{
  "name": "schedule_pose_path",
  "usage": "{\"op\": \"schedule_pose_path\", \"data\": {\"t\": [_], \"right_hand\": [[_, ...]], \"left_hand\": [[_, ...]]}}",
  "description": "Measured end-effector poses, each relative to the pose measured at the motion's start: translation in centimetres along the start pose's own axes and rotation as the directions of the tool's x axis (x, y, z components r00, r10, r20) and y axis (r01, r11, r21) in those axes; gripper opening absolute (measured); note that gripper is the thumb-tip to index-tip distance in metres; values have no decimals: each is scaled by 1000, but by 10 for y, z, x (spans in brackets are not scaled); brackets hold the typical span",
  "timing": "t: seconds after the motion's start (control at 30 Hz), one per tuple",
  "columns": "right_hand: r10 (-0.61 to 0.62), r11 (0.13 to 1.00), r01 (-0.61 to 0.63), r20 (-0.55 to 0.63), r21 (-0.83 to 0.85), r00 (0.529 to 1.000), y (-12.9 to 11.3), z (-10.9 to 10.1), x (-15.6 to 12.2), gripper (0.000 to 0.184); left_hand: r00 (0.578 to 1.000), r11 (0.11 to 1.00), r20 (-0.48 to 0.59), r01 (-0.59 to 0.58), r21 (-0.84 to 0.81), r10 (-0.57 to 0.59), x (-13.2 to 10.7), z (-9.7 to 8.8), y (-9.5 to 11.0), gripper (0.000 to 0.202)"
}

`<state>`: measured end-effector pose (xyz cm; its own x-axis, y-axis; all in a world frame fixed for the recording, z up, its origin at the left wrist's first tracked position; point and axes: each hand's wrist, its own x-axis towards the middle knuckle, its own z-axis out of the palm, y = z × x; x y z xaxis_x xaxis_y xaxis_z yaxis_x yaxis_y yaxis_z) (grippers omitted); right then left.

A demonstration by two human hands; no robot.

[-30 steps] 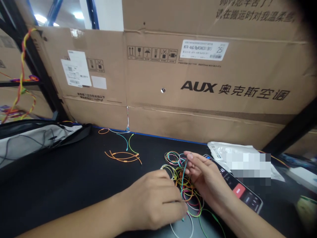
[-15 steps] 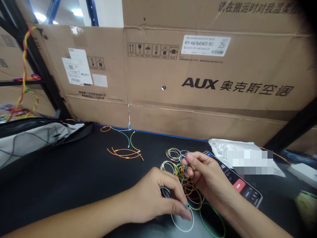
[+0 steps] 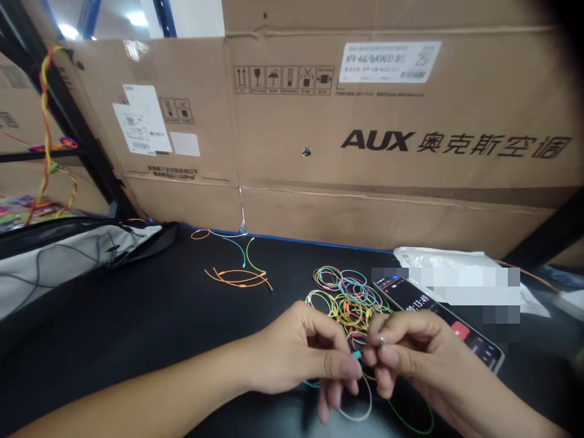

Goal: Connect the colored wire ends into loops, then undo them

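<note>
So, we've got a teal cord end (image 3: pixel 356 354) pinched in our left hand (image 3: pixel 314 353) above the worktop (image 3: pixel 182 328), and our right hand (image 3: pixel 415 350) nips a small shiny tip (image 3: pixel 382 342) near it, apart. Can't tell if they're one cord. Behind lie our coloured loops (image 3: pixel 349 311), phone (image 3: pixel 484 345) to the right, orange cords (image 3: pixel 241 279) off left, AUX carton (image 3: pixel 283 134) at the back.

A hand could slip by, I'd say, left of the heap of coloured loops (image 3: pixel 349 304), over bare black tabletop (image 3: pixel 137 319), as far as the orange cords (image 3: pixel 239 284). A strip also runs behind the heap, stopped by the cardboard wall (image 3: pixel 283 140). Right of the heap the phone (image 3: pixel 440 320) lies close, in the way; the left hand (image 3: pixel 314 356) and right hand (image 3: pixel 406 353) crowd its near side.
</note>
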<state>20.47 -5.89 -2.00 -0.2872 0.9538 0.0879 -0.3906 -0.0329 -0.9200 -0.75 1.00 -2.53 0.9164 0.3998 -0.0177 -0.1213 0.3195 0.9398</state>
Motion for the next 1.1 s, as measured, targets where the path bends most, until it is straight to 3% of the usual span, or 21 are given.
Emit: {"op": "schedule_pose_path", "data": {"t": [0.13,0.23,0.43,0.7,1.1], "right_hand": [[128,992,-128,79,-2,989,5,-4,-3,10],[213,977,-212,72,-15,974,8,-9,-3,14],[238,970,-236,42,-49,970,15,-11,-4,18],[348,919,-356,-79,-170,934,-6,5,-5,27],[346,890,-362,-105,-277,932,1,3,-7,29]], "left_hand": [[999,989,-49,-7,147,15,-1,-5,7,45],[999,983,-49,14,186,-5,-1,-5,7,45],[999,954,-9,-48,296,53,-2,1,5,37],[999,931,-1,-31,363,34,-3,2,6,37],[1000,887,-5,-5,462,8,-5,3,6,35]]}}
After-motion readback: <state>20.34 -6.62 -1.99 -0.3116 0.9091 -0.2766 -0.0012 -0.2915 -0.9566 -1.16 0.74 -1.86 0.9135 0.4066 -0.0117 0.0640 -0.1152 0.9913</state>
